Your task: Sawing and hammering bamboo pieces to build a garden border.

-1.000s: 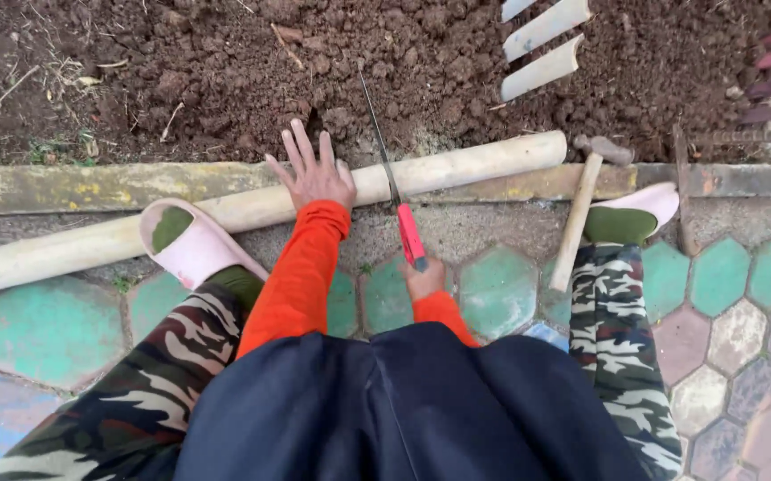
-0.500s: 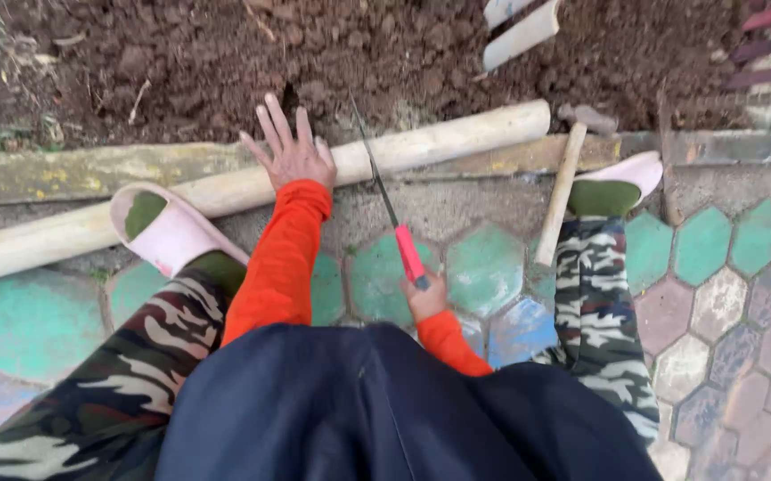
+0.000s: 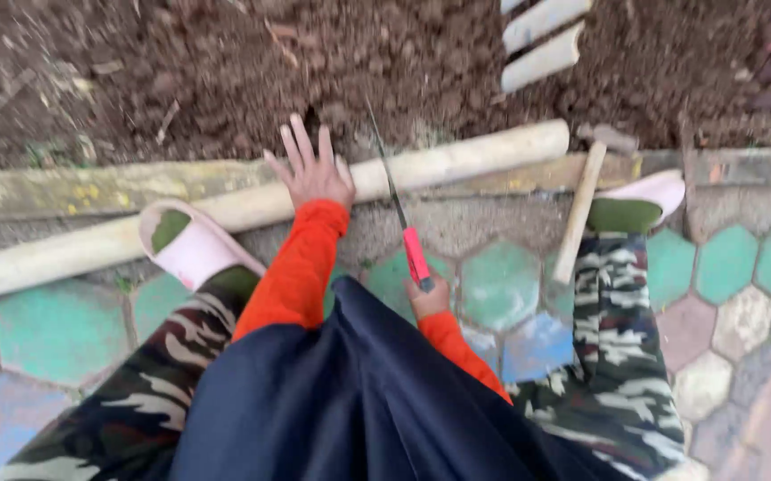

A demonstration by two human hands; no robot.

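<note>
left hand [image 3: 314, 174] flat, fingers spread, pinning bamboo pole [image 3: 456, 156]; right hand [image 3: 428, 298] clamped on saw [image 3: 399, 209]; pole uncut through.

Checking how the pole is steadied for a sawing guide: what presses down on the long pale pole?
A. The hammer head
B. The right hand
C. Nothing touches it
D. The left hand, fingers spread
D: the left hand lies flat, fingers spread, on the pole, while the right hand holds the red-handled saw.
</note>
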